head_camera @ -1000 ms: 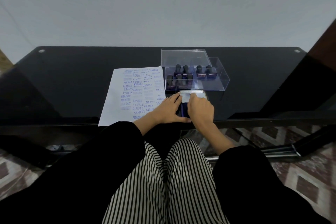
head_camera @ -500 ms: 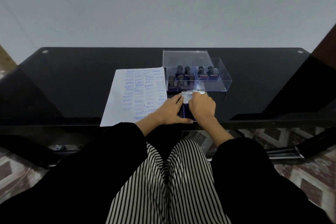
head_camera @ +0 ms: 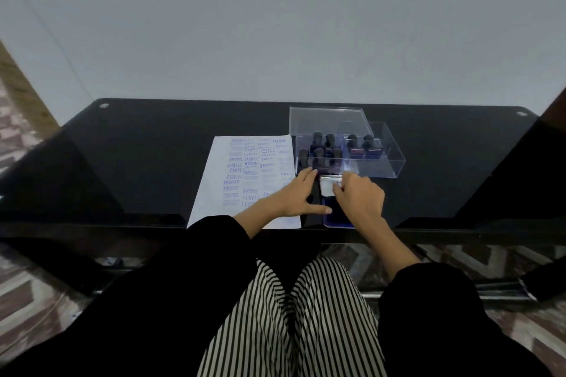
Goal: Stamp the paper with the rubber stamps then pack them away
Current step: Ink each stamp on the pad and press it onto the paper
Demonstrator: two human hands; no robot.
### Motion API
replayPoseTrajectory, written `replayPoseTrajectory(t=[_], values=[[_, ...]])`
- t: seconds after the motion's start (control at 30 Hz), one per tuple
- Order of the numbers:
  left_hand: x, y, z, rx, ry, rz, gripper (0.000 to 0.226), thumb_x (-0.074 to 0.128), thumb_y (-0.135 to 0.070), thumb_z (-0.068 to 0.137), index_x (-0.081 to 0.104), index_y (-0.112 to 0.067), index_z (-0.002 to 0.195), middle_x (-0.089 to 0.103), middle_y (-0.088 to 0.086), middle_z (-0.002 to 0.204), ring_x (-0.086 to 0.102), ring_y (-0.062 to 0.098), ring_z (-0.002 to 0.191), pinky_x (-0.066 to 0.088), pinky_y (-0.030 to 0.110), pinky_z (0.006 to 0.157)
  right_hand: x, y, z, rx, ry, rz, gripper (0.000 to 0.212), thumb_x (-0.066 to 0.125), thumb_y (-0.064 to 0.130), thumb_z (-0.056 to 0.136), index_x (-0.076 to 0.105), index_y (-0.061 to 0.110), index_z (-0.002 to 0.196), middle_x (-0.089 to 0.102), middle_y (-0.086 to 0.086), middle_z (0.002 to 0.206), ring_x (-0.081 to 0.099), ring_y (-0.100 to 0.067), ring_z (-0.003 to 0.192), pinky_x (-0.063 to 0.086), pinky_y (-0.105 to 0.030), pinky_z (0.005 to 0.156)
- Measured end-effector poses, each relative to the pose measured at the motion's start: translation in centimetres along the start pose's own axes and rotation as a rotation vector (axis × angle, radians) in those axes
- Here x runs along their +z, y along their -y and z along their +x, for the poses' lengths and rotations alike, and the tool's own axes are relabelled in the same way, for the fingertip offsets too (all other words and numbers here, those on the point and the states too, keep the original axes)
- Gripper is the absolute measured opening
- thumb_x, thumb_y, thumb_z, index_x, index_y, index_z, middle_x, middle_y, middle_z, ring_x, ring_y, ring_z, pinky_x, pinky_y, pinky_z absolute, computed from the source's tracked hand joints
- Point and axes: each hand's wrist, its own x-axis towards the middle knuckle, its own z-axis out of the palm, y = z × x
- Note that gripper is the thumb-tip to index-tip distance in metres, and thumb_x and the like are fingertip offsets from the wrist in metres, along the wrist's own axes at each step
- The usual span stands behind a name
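Ink pad (head_camera: 337, 221) at front edge of desk (head_camera: 147, 162); rubber stamps (head_camera: 329, 144) upright in clear box (head_camera: 393, 159).
Left hand (head_camera: 296, 196) lies flat, fingers straight, just left of the pad. Right hand (head_camera: 360, 199) has fingers curled on the ink pad lid (head_camera: 327, 188). Stamped paper (head_camera: 242, 176) sits left of the box.

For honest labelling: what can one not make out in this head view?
Head view:
- Blue ink pad in metal tin: mostly under the right hand; its grip unclear.
- Undersides of the black-handled rubber stamps in the clear plastic box: facing down.
- White stamped paper: near right part covered by the left hand.
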Motion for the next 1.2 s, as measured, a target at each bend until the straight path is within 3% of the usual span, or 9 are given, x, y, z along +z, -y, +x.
replayPoseTrajectory(t=[0.1, 0.2, 0.3, 0.43, 0.67, 0.83, 1.0, 1.2], values=[[-2.7, 0.9, -1.0, -0.015, -0.075, -0.04, 0.083, 0.058, -0.041, 0.089, 0.013, -0.007, 0.149, 0.011, 0.009, 0.158, 0.017, 0.023, 0.145, 0.021, 0.032, 0.115, -1.1, 1.5, 0.5, 0.017, -0.018, 0.157, 0.028, 0.051, 0.036, 0.093, 0.047, 0.014, 0.077, 0.066, -0.012, 0.083, 0.062, -0.029, 0.077, 0.037, -0.03, 0.056], [-4.9, 2.6, -2.5, -0.039, -0.196, -0.074, 0.062, 0.054, -0.033, 0.093, 0.028, -0.011, 0.145, 0.03, 0.008, 0.151, 0.035, 0.022, 0.136, 0.03, 0.033, 0.11, -1.8, 4.5, 1.3, -0.015, 0.103, 0.28, 0.026, 0.053, 0.038, 0.09, 0.048, 0.014, 0.081, 0.064, -0.011, 0.087, 0.06, -0.031, 0.085, 0.037, -0.031, 0.062], [-6.3, 4.9, -4.2, -0.082, -0.288, -0.054, 0.048, 0.05, -0.027, 0.096, 0.037, -0.012, 0.14, 0.038, 0.006, 0.147, 0.041, 0.021, 0.131, 0.032, 0.031, 0.109, -1.9, 8.0, 1.6, -0.134, 0.26, 0.353, 0.02, 0.053, 0.031, 0.088, 0.042, 0.014, 0.088, 0.06, -0.011, 0.091, 0.057, -0.031, 0.084, 0.037, -0.032, 0.064], [-7.3, 8.3, -6.6, -0.168, -0.318, 0.003, 0.042, 0.048, -0.022, 0.097, 0.041, -0.012, 0.137, 0.041, 0.006, 0.145, 0.04, 0.02, 0.132, 0.031, 0.031, 0.11, -1.0, 12.2, 1.5, -0.323, 0.401, 0.343, 0.015, 0.048, 0.027, 0.092, 0.041, 0.015, 0.088, 0.059, -0.009, 0.088, 0.049, -0.023, 0.075, 0.032, -0.028, 0.053], [-6.5, 13.3, -8.7, -0.244, -0.382, 0.019, 0.039, 0.045, -0.014, 0.096, 0.045, -0.008, 0.134, 0.044, 0.007, 0.142, 0.04, 0.02, 0.131, 0.03, 0.028, 0.107, 1.1, 16.8, 1.7, -0.377, 0.454, 0.358, 0.03, 0.054, 0.025, 0.089, 0.042, 0.014, 0.064, 0.05, -0.005, 0.066, 0.039, -0.012, 0.053, 0.028, -0.021, 0.05], [-5.3, 14.9, -8.3, -0.28, -0.412, 0.039, 0.043, 0.041, -0.013, 0.098, 0.04, -0.006, 0.14, 0.028, 0.008, 0.153, 0.02, 0.02, 0.144, 0.015, 0.028, 0.115, 1.9, 17.9, 2.0, -0.471, 0.543, 0.303, 0.021, 0.054, 0.022, 0.089, 0.048, 0.009, 0.075, 0.054, -0.009, 0.073, 0.045, -0.019, 0.065, 0.037, -0.028, 0.063], [-4.0, 15.5, -7.9, -0.266, -0.345, 0.162, 0.047, 0.037, -0.018, 0.1, 0.03, -0.005, 0.145, 0.018, 0.011, 0.157, 0.01, 0.024, 0.147, 0.017, 0.035, 0.116, 2.5, 18.1, 2.2, -0.517, 0.58, 0.25, 0.02, 0.054, 0.022, 0.09, 0.048, 0.011, 0.075, 0.052, -0.006, 0.071, 0.04, -0.013, 0.057, 0.032, -0.022, 0.055], [-3.0, 15.8, -7.5, -0.312, -0.356, 0.186, 0.048, 0.03, -0.02, 0.101, 0.025, -0.009, 0.147, 0.017, 0.007, 0.158, 0.011, 0.022, 0.147, 0.014, 0.041, 0.117, 3.3, 18.0, 2.1, -0.489, 0.523, 0.258, 0.023, 0.054, 0.024, 0.088, 0.046, 0.011, 0.071, 0.052, -0.005, 0.069, 0.046, -0.02, 0.065, 0.031, -0.024, 0.052]])
